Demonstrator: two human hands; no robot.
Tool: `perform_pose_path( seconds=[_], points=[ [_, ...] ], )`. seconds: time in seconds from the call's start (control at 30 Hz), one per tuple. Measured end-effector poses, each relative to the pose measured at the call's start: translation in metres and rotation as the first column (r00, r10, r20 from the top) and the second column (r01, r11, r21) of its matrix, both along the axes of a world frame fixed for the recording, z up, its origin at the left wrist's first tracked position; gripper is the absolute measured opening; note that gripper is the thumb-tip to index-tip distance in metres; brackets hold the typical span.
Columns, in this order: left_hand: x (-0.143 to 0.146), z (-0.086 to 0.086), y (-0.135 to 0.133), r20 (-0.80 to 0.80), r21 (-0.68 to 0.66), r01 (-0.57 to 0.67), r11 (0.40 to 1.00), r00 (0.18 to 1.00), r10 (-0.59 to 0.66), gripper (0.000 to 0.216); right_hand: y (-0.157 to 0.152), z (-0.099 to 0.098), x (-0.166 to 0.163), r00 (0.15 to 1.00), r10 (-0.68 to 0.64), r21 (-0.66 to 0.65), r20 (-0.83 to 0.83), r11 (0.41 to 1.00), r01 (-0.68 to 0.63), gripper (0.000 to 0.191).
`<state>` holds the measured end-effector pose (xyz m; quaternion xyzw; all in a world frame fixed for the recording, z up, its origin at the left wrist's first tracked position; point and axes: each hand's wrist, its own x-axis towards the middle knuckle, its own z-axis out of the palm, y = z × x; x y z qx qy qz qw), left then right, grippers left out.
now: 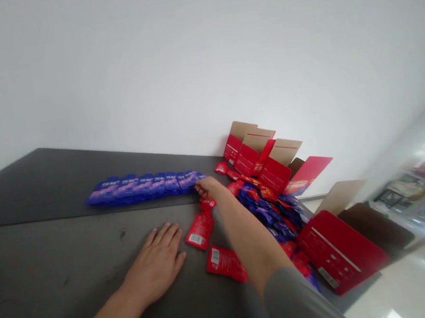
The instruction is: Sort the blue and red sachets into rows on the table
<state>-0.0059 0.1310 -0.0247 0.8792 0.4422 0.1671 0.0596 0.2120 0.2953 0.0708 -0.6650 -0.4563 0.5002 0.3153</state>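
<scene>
Left hand (155,270) is lying palm down on the desk (52,270), fingers straight and a bit spread, nothing in them. Right hand (209,187) is up at the right end of the row of blue packs (146,186), fingers curled in narrow. Can't tell if they're pinching the last pack or just touching it.

The row lies on the darker back strip of the desk, packs overlapping like shingles. Each has white lettering near the top, but it's too blurry for me to read a brand.

Two red packs (200,229) are loose on the desk between the left hand and the right forearm, each with a white label and what looks like a barcode. Another bit of red with a white mark shows just under the right hand.

Past the right arm there's a messy pile (260,208) of blue and red packs. Red boxes (268,166) stand behind it, flaps up, and a big box (338,252) beside it has a white stripe, a barcode label and tiny unreadable print.
</scene>
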Motion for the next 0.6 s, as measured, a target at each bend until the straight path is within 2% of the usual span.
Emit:
perform_pose_path(
  seconds=[0.2, 0.3, 0.37, 0.43, 0.47, 0.5, 0.53, 0.6],
  points=[
    [0.0, -0.006, 0.004, -0.01, 0.026, -0.009, 1.0, 1.0, 0.01, 0.061, -0.016, 0.012, 0.009, 0.997, -0.049, -0.029, 0.065, 0.998, 0.051, 0.034],
    [-0.002, -0.009, 0.006, -0.073, 0.039, 0.0, 0.999, 0.997, 0.003, 0.064, -0.062, 0.025, 0.017, 0.997, -0.007, 0.094, 0.083, 0.996, -0.001, 0.037],
    [-0.004, -0.013, 0.008, -0.111, 0.053, 0.007, 0.999, 0.994, -0.001, 0.067, -0.118, 0.034, 0.029, 0.993, 0.076, 0.28, 0.093, 0.955, -0.099, 0.04],
    [-0.007, -0.019, 0.013, -0.133, 0.071, 0.013, 0.997, 0.991, -0.004, 0.069, -0.191, 0.042, 0.046, 0.987, 0.115, 0.451, 0.113, 0.879, -0.154, 0.041],
    [-0.008, -0.022, 0.016, -0.139, 0.082, 0.016, 0.997, 0.99, -0.004, 0.07, -0.232, 0.045, 0.057, 0.99, 0.057, 0.515, 0.132, 0.849, -0.117, 0.04],
    [-0.009, -0.026, 0.02, -0.143, 0.09, 0.015, 0.996, 0.99, -0.002, 0.07, -0.273, 0.048, 0.07, 0.985, -0.059, 0.586, 0.161, 0.809, -0.048, 0.04],
    [-0.01, -0.03, 0.024, -0.143, 0.102, 0.015, 0.995, 0.99, 0.0, 0.069, -0.314, 0.05, 0.086, 0.958, -0.207, 0.667, 0.2, 0.745, 0.021, 0.039],
    [-0.011, -0.037, 0.031, -0.138, 0.116, 0.04, 0.992, 0.99, -0.024, 0.07, -0.389, 0.054, 0.125, 0.807, -0.541, 0.815, 0.236, 0.563, 0.139, 0.036]
  ],
)
